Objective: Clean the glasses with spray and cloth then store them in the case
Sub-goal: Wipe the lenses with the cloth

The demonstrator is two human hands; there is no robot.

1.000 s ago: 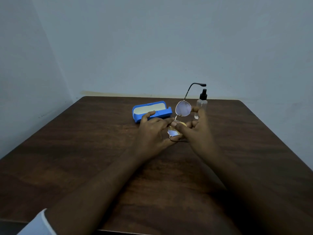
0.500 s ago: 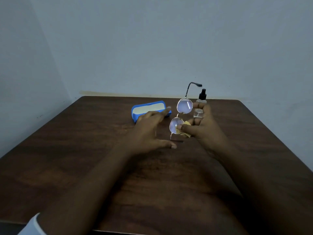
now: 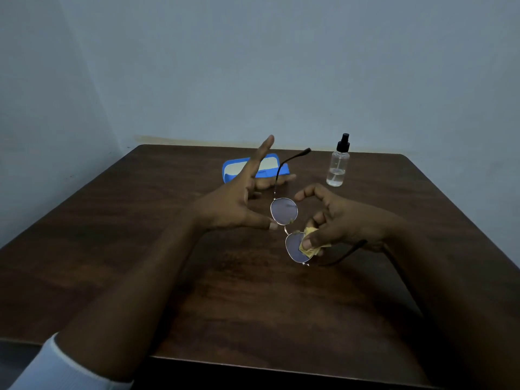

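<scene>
Thin metal-framed glasses (image 3: 284, 211) with round lenses hang above the table, one lens over the other, temples unfolded. My right hand (image 3: 340, 220) pinches a small yellow cloth (image 3: 309, 246) against the lower lens between thumb and fingers. My left hand (image 3: 239, 204) is spread with straight fingers to the left of the upper lens; its thumb tip touches the frame near the bridge. The blue case (image 3: 270, 167) lies open behind my left hand, partly hidden by it. A clear spray bottle (image 3: 337, 164) with a black nozzle stands at the back right.
The dark wooden table (image 3: 140, 249) runs up to pale walls at the back and left. Its front edge lies under my forearms. A white sleeve cuff (image 3: 56, 367) shows at the lower left.
The glasses and both hands came toward me and lower, away from the bottle. My left hand let go of the frame and spread its fingers. The right hand keeps the cloth on the lower lens.
</scene>
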